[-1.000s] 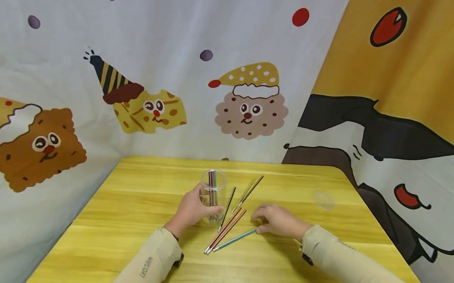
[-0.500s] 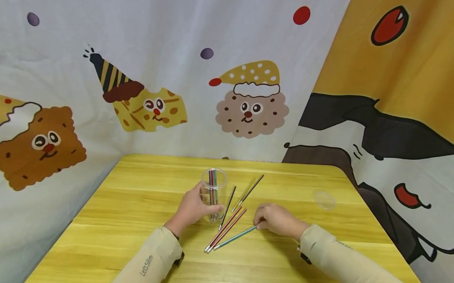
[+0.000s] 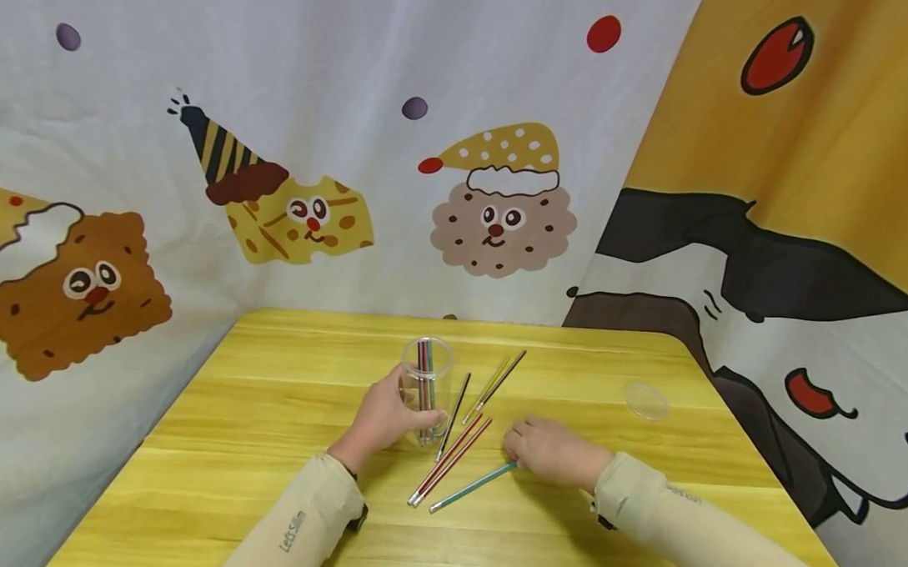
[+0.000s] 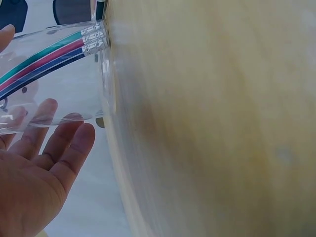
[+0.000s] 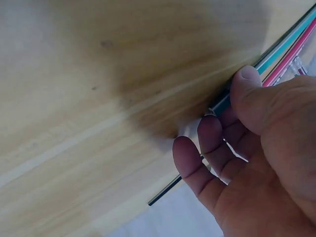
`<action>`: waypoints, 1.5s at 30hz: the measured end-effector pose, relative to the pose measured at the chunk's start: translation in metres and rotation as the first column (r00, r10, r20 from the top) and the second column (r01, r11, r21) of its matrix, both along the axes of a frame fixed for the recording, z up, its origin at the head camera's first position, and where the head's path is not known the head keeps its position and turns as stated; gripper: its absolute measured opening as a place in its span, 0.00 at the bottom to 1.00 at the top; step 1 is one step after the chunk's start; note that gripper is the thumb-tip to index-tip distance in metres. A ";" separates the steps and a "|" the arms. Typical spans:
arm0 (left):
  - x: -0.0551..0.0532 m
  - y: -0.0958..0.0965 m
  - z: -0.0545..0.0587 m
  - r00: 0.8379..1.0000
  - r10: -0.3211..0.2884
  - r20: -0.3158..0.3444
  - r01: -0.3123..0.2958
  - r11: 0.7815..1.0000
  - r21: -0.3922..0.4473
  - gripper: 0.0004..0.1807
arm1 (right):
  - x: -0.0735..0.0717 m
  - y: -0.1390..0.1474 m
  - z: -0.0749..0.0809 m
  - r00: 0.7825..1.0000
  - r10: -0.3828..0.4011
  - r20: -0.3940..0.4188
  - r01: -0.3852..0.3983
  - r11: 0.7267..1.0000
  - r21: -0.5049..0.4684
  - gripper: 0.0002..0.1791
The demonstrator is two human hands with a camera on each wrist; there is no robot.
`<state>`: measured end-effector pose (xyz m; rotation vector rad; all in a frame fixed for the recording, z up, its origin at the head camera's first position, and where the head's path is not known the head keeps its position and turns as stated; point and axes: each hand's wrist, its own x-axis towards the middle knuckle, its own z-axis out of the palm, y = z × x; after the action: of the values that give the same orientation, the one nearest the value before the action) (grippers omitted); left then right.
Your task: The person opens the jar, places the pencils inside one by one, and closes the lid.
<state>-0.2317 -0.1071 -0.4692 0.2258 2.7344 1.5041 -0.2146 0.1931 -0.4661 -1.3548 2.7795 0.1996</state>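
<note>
My left hand [image 3: 387,415] grips a clear plastic cup [image 3: 407,394], its thumb across the front. Inside the cup stand three pencils [image 3: 425,385], coloured blue, red and green, their metal ends at the bottom in the left wrist view. My right hand [image 3: 552,451] pinches the far end of a teal pencil [image 3: 472,486], whose silver end points toward the cup's near side. In the right wrist view the thumb [image 5: 247,79] presses on that pencil, with the fingertips below it. Two red pencils [image 3: 453,463] lie side by side between the hands.
A dark pencil [image 3: 454,415] lies just right of the cup. Behind it are a yellow pencil [image 3: 486,391] and another dark pencil [image 3: 502,380]. A clear round lid [image 3: 647,402] lies at the right of the wooden table [image 3: 241,424]. A cartoon-printed cloth [image 3: 327,96] hangs behind.
My right hand has turned over the teal pencil's end and dipped slightly; the pencil has shifted a little toward me and to the right. The left hand and cup stay put.
</note>
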 end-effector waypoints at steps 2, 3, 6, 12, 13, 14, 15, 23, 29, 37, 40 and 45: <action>0.000 0.000 0.000 1.000 -0.003 0.001 0.003 1.000 0.001 0.38 | 0.003 0.000 -0.002 1.000 -0.010 0.011 0.010 1.000 0.001 0.06; 0.000 0.000 0.000 1.000 -0.004 0.001 0.004 1.000 0.001 0.37 | 0.004 -0.001 -0.002 1.000 -0.018 0.023 0.018 1.000 -0.006 0.05; 0.001 -0.001 -0.001 1.000 -0.004 0.006 0.004 1.000 0.007 0.38 | 0.007 -0.003 -0.004 0.998 -0.030 0.051 0.032 0.999 -0.022 0.04; 0.000 -0.002 -0.003 1.000 -0.006 0.014 0.006 1.000 0.013 0.40 | 0.020 -0.011 -0.001 0.994 -0.097 0.052 0.095 0.994 0.045 0.05; 0.000 -0.002 -0.003 1.000 -0.005 0.014 0.005 1.000 0.013 0.40 | 0.022 -0.012 -0.001 0.994 -0.099 0.044 0.097 0.994 0.057 0.06; 0.000 -0.002 -0.004 1.000 -0.003 0.013 0.003 1.000 0.012 0.40 | 0.025 -0.012 0.000 0.995 -0.096 0.034 0.094 0.994 0.062 0.07; 0.000 -0.002 -0.004 1.000 -0.003 0.013 0.003 1.000 0.011 0.40 | 0.026 -0.013 0.000 0.996 -0.090 0.023 0.088 0.994 0.064 0.07; 0.000 -0.003 -0.005 1.000 -0.009 0.010 0.009 1.000 0.002 0.38 | 0.027 -0.001 -0.004 0.988 -0.100 0.114 0.110 0.990 -0.086 0.07; -0.001 -0.002 -0.004 1.000 -0.015 0.002 0.015 1.000 -0.007 0.38 | 0.013 0.018 0.016 0.931 -0.149 0.333 0.284 0.869 -0.405 0.05; -0.003 -0.001 -0.001 1.000 -0.025 0.006 0.025 1.000 0.003 0.39 | -0.006 0.040 0.074 0.802 -0.164 0.574 0.579 0.449 -0.681 0.13; -0.003 -0.001 0.000 1.000 -0.023 0.006 0.023 1.000 0.011 0.39 | -0.010 0.037 0.091 0.778 -0.124 0.615 0.620 0.304 -0.723 0.17; -0.002 0.000 -0.001 1.000 -0.012 0.005 0.012 1.000 0.008 0.38 | -0.018 0.015 0.114 0.783 0.024 0.621 0.613 0.137 -0.778 0.18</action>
<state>-0.2333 -0.1074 -0.4698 0.2375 2.7188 1.5101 -0.2327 0.2078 -0.3526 -0.4886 2.4151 -1.9957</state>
